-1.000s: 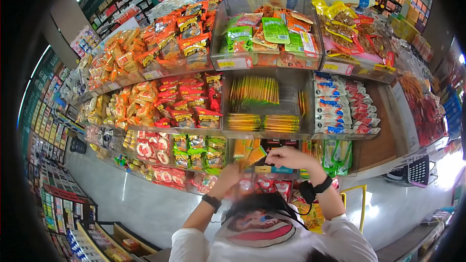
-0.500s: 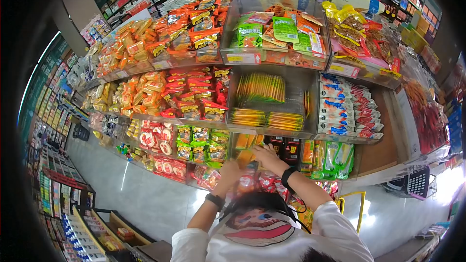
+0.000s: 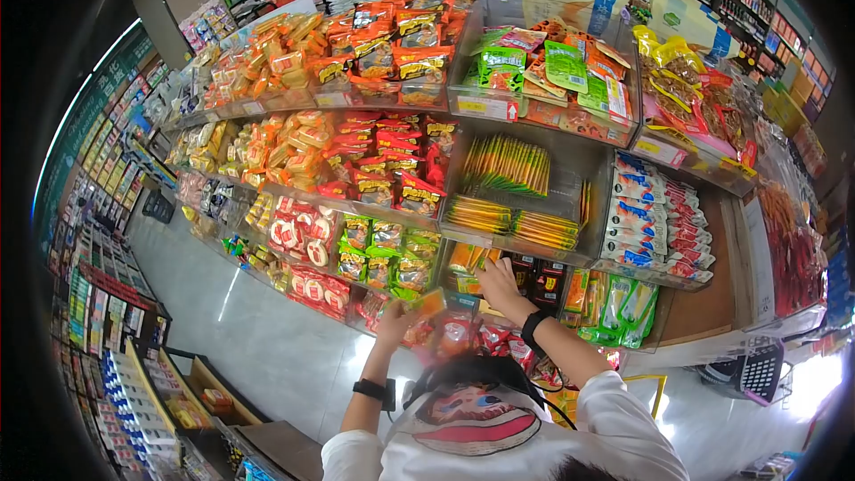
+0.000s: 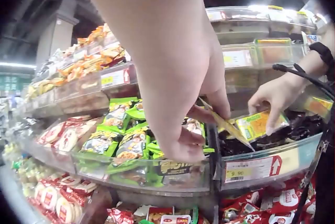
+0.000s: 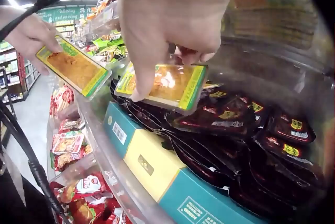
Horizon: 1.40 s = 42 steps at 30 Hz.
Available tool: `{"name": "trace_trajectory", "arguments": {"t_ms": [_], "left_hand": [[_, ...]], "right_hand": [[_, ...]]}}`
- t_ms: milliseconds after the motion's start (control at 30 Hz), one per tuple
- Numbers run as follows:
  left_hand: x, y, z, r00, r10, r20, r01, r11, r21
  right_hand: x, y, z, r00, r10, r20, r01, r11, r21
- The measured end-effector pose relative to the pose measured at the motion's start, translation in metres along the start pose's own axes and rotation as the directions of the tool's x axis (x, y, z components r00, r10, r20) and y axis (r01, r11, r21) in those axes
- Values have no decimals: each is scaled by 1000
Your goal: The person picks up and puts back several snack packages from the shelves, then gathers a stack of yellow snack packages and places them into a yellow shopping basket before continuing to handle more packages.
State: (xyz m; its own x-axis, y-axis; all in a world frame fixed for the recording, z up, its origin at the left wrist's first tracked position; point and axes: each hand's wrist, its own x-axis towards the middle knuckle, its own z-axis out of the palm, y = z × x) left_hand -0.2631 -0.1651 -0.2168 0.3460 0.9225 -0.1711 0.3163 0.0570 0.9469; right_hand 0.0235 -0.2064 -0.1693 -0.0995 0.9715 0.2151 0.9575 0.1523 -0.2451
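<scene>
My left hand [image 3: 392,324] pinches a flat orange snack packet [image 5: 73,69] with a green and yellow border, held out in front of the lower bin. In the left wrist view that packet is seen nearly edge-on between thumb and fingers. With my right hand [image 3: 500,285] I pinch a second packet of the same kind [image 5: 183,86], thumb on its face. It lies low over the dark packets [image 5: 225,114] in the bin, tilted in the right wrist view. My right fingers are partly hidden behind it.
A teal and yellow box [image 5: 152,164] lies along the bin's front wall. Green snack bags [image 4: 128,143] fill the bin to the left. Above is a tray of upright yellow-green packets [image 3: 508,165]. Red packets [image 5: 86,187] sit below, and a price tag [image 4: 251,169] is on the bin's front.
My left hand has moved left and away from the bin with its packet. The right hand has come down from above the box to the orange packets and now pinches one.
</scene>
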Motion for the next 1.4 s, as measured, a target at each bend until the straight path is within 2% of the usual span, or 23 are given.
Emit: {"name": "trace_trajectory", "arguments": {"t_ms": [33, 100, 200, 233, 267, 367, 467, 567, 600, 700, 733, 833, 867, 967, 1033, 1100, 1200, 1233, 1300, 1333, 1367, 1400], "left_hand": [[-6, 10, -1, 1000, -16, -8, 15, 995, -102], [-14, 28, -1, 999, -46, -22, 37, 954, -298], [-26, 65, -4, 980, -199, 14, 180, 850, -496], [-25, 64, -7, 980, -195, 26, 180, 833, -522], [-23, 63, -10, 981, -189, 40, 180, 817, -548], [-15, 76, -19, 978, -187, 91, 206, 793, -573], [-5, 100, -26, 969, -209, 134, 248, 792, -559], [5, 125, -30, 971, -163, 175, 236, 762, -603], [11, 129, -33, 969, -155, 191, 242, 742, -626], [27, 138, -41, 959, -148, 244, 280, 649, -708], [34, 134, -43, 953, -126, 275, 291, 632, -718], [53, 117, -52, 920, -98, 380, 352, 634, -688], [53, 119, -54, 906, -110, 409, 382, 632, -675], [57, 119, -62, 851, -164, 500, 496, 566, -658], [65, 97, -67, 792, -200, 577, 587, 508, -630], [70, 89, -75, 792, -203, 576, 588, 511, -627], [70, 91, -91, 801, -209, 561, 578, 514, -634], [73, 85, -97, 809, -211, 548, 571, 502, -649], [80, 72, -109, 824, -217, 523, 556, 479, -679], [76, 82, -118, 852, -191, 488, 503, 558, -660], [77, 79, -125, 845, -209, 493, 516, 560, -648], [78, 74, -136, 838, -226, 497, 529, 563, -636]], "right_hand": [[0, -1, -3, 1000, 2, -27, -2, 1000, 11], [2, -5, -20, 999, 33, 29, -37, 993, 116], [10, -10, -39, 993, 78, 93, -104, 942, 319], [13, -10, -41, 989, 94, 112, -130, 911, 390], [18, -10, -40, 992, 63, 110, -114, 827, 551], [34, -29, -56, 975, 5, 223, -183, 590, 786], [47, -45, -53, 995, -58, 80, -15, 712, 702], [61, -62, -49, 997, -46, 66, -13, 719, 695], [65, -65, -51, 990, -49, 132, -44, 782, 621], [75, -83, -50, 959, 126, 255, -278, 604, 747], [79, -90, -51, 963, 134, 234, -263, 651, 712], [91, -116, -59, 953, 239, 184, -297, 627, 721], [93, -124, -68, 924, 278, 261, -381, 625, 681], [94, -136, -47, 942, 248, 226, -334, 763, 553], [96, -144, -43, 926, 296, 236, -378, 704, 601], [98, -152, -47, 899, 342, 274, -436, 638, 635], [98, -135, -38, 887, 337, 317, -462, 633, 621], [95, -127, -29, 880, 418, 226, -462, 641, 613], [85, -104, -5, 829, 559, 35, -467, 655, 594], [80, -87, 8, 779, 624, 49, -515, 593, 619], [77, -71, 19, 725, 686, 66, -557, 527, 643], [77, -62, 24, 677, 731, 82, -625, 514, 588]]}}
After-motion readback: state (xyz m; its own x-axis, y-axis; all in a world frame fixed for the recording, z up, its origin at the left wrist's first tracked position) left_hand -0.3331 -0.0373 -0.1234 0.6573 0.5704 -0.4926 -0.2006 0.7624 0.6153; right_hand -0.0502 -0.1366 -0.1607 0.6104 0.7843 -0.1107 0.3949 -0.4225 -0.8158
